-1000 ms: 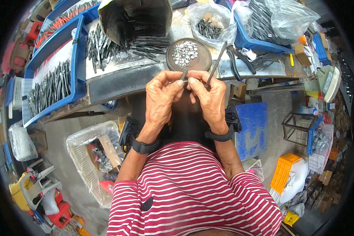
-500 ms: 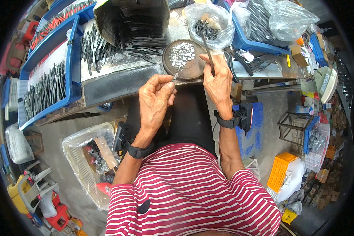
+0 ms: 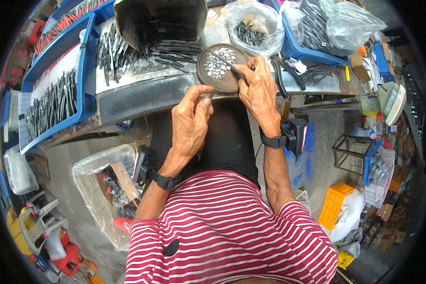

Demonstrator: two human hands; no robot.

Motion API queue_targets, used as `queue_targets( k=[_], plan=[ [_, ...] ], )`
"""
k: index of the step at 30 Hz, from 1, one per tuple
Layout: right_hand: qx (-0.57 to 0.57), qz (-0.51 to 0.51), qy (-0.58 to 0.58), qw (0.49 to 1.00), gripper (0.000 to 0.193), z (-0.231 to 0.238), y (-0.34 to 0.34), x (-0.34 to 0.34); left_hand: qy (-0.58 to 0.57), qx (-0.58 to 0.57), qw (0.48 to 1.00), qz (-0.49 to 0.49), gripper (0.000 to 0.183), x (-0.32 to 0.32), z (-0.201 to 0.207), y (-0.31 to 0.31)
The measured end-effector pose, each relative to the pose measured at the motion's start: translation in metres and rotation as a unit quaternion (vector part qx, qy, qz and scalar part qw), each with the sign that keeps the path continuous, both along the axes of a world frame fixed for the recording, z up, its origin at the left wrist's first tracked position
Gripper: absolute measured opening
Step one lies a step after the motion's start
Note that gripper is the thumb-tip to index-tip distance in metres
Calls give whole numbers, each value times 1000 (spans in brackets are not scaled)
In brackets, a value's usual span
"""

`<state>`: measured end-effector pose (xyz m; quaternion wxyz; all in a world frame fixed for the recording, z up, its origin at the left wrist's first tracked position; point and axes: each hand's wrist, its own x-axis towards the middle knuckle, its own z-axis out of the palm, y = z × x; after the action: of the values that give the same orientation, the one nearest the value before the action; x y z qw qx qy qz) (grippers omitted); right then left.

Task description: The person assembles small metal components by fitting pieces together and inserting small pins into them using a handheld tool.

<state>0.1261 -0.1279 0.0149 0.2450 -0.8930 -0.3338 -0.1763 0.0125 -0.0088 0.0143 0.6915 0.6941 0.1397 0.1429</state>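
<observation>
My left hand (image 3: 190,122) pinches a small dark metal piece (image 3: 212,93) between thumb and fingers, just below the bench edge. My right hand (image 3: 259,90) grips a thin dark tool (image 3: 226,64) whose tip lies across a round dark dish (image 3: 213,81) of several small silvery parts (image 3: 217,64). The dish sits at the front edge of the metal bench (image 3: 142,97). Both wrists carry black bands with small devices.
Loose dark metal pieces (image 3: 128,49) lie on the bench by a dark scoop-shaped bin (image 3: 161,21). Blue trays (image 3: 52,102) of dark rods stand left. Clear bags of parts (image 3: 253,26) and pliers (image 3: 281,78) are right. A lined basket (image 3: 104,189) sits on the floor.
My hands have separated: the right hand moved up to the dish with the tool laid across it, while the left hand stayed lower, pinching the small piece.
</observation>
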Motion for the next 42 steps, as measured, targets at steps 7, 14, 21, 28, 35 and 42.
queue_targets(
  k=[7,14,21,28,35,42],
  plan=[
    [79,23,118,990,21,1,-12,-2,4,-12,1000,-6,16,-2,-2,2],
    [15,69,71,995,18,7,-17,-13,11,-55,998,-1,16,-2,-1,3],
    [44,96,90,990,18,4,-18,-19,12,-120,993,-7,15,-1,3,2],
    [127,92,172,973,14,1,-13,-19,-6,-150,989,8,16,2,2,-1],
    [279,51,323,903,7,14,-5,-36,-8,-195,981,2,16,4,1,-1],
    [335,85,340,875,12,6,-1,-41,-14,-211,977,-11,16,5,4,-1]
  ],
)
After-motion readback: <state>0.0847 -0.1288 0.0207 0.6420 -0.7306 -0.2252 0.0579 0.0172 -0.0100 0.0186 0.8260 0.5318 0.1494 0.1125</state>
